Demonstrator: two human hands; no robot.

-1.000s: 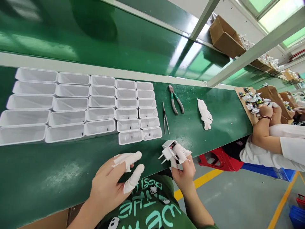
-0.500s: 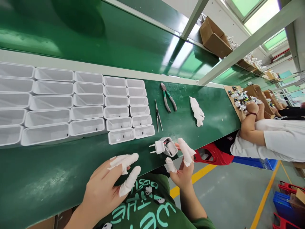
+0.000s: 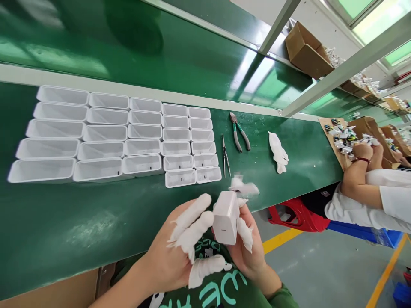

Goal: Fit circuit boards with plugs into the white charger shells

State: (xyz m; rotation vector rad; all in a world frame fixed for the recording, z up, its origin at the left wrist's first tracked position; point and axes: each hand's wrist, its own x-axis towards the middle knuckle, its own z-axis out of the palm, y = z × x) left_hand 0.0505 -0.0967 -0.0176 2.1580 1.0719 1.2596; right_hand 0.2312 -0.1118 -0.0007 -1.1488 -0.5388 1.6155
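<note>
A white plastic charger housing (image 3: 225,218) with a thin slot in its near end is in my right hand (image 3: 245,244), fingers closed around its right side. My left hand (image 3: 184,244) is just left of it, fingers stretched and thumb apart, the fingertips close to the housing; whether they touch it I cannot tell. White covers wrap several fingertips of both hands. Just behind the housing, a white plug piece (image 3: 243,187) is smeared by motion; whether it is joined to the housing is unclear. Tweezers (image 3: 226,156) lie on the green bench beyond.
Rows of white open housings (image 3: 101,173) stand at the left, several with a small dark slot. Pliers (image 3: 239,133) and a white glove (image 3: 278,152) lie to the right. A co-worker's hands (image 3: 366,152) work over parts on a cardboard sheet (image 3: 334,147).
The charger housing has come toward me and turned, its slotted end now facing me, with my right hand around it. My left hand has moved right, beside it. The view has shifted.
</note>
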